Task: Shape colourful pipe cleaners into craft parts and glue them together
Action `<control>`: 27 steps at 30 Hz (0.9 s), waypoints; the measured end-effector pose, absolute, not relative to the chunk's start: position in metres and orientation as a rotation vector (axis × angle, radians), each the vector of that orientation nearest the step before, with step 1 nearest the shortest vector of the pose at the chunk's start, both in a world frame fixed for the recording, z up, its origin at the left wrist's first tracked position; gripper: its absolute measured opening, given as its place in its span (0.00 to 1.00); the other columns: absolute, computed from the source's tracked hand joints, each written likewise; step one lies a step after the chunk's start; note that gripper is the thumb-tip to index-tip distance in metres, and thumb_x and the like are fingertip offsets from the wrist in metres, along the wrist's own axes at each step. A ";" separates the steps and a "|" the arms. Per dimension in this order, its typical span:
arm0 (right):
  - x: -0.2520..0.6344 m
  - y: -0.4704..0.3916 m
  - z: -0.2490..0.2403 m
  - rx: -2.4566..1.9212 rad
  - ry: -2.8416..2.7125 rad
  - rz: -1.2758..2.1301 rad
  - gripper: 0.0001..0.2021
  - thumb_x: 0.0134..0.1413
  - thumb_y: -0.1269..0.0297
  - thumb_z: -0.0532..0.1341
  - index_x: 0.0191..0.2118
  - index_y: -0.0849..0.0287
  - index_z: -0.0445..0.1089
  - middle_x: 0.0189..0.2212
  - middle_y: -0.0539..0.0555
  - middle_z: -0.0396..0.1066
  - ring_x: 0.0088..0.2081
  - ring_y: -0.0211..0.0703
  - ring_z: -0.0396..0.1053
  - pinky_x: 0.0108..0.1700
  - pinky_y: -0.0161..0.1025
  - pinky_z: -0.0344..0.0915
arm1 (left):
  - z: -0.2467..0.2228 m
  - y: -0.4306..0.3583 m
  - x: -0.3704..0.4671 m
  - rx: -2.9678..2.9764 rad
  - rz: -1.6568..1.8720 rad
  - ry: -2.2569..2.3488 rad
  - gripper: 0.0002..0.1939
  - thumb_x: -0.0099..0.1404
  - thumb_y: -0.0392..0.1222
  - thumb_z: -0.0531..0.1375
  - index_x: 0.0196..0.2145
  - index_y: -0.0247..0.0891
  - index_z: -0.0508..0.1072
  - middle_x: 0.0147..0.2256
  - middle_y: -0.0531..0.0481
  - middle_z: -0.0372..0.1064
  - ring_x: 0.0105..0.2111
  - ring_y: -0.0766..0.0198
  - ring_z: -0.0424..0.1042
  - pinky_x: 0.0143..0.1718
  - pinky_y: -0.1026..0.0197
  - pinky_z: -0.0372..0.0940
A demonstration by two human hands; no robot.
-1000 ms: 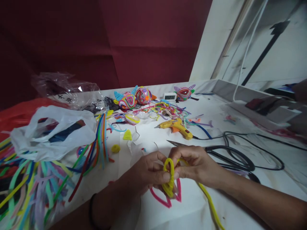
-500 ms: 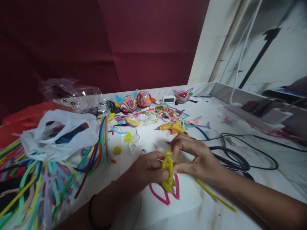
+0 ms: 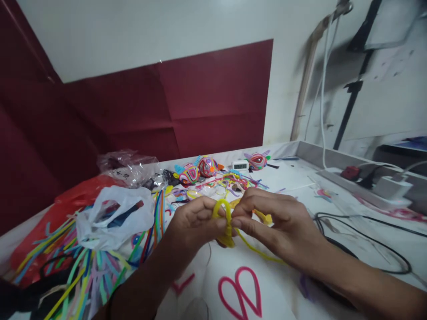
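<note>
A looped yellow pipe-cleaner piece (image 3: 223, 205) is held up between both hands over the white paper. My left hand (image 3: 196, 222) pinches its left side between thumb and fingers. Close against its right side, my right hand (image 3: 267, 218) is closed on the yellow strand, whose tail (image 3: 262, 254) runs down to the right under that hand. Pink loop shapes (image 3: 240, 291) lie on white paper (image 3: 213, 284) below the hands. A yellow glue gun (image 3: 263, 217) is mostly hidden behind my right hand.
Colourful pipe cleaners (image 3: 96, 275) and a white plastic bag (image 3: 113, 235) lie at the left. Decorated round figures (image 3: 188, 174) and a small digital clock (image 3: 240, 166) stand at the back. Black cables (image 3: 383, 249) curve across the right side.
The view has tilted up, showing more wall. Both hands have lifted the yellow piece off the paper, and the pink shapes now show more fully beneath them.
</note>
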State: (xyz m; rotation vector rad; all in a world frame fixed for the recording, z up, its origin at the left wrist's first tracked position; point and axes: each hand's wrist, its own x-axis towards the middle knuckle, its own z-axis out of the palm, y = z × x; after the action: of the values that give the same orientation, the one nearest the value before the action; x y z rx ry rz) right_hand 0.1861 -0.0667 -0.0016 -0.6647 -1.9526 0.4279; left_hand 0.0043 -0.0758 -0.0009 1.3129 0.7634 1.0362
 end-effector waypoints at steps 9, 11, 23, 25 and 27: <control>0.167 -0.065 0.033 -0.604 -1.778 0.425 0.06 0.55 0.69 0.58 0.28 0.57 0.71 0.25 0.50 0.70 0.28 0.37 0.65 0.31 0.34 0.62 | 0.045 -0.076 0.006 1.599 1.387 0.965 0.06 0.55 0.39 0.64 0.31 0.36 0.71 0.22 0.55 0.68 0.24 0.69 0.68 0.26 0.70 0.63; 0.164 -0.063 0.035 -0.603 -1.726 0.451 0.06 0.55 0.66 0.60 0.28 0.57 0.71 0.25 0.50 0.70 0.28 0.37 0.65 0.31 0.34 0.62 | 0.048 -0.074 0.007 1.679 1.446 1.007 0.05 0.56 0.39 0.63 0.31 0.37 0.71 0.23 0.55 0.69 0.24 0.69 0.68 0.25 0.70 0.62; 0.166 -0.043 0.028 -0.611 -1.547 0.588 0.06 0.50 0.62 0.65 0.27 0.57 0.74 0.24 0.50 0.71 0.27 0.38 0.65 0.29 0.35 0.61 | 0.045 -0.057 0.013 1.849 1.423 1.075 0.10 0.61 0.42 0.60 0.41 0.40 0.69 0.32 0.51 0.73 0.33 0.63 0.73 0.33 0.64 0.68; 0.166 -0.039 0.025 -0.622 -1.535 0.602 0.07 0.49 0.60 0.65 0.26 0.57 0.74 0.24 0.50 0.70 0.27 0.38 0.65 0.29 0.36 0.61 | 0.046 -0.055 0.015 1.802 1.371 1.052 0.11 0.61 0.43 0.60 0.42 0.39 0.68 0.32 0.50 0.74 0.32 0.62 0.74 0.33 0.63 0.69; 0.166 -0.036 0.023 -0.625 -1.526 0.626 0.08 0.49 0.59 0.65 0.26 0.57 0.74 0.24 0.51 0.70 0.27 0.38 0.65 0.29 0.36 0.62 | 0.047 -0.054 0.017 1.742 1.334 1.031 0.12 0.61 0.43 0.60 0.42 0.38 0.68 0.32 0.49 0.74 0.32 0.61 0.74 0.33 0.61 0.69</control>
State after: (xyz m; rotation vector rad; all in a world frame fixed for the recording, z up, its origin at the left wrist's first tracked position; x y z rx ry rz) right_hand 0.1660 -0.0361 0.0228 -0.6246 -1.5262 0.6262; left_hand 0.0170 -0.0538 0.0465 1.7420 1.0307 1.3340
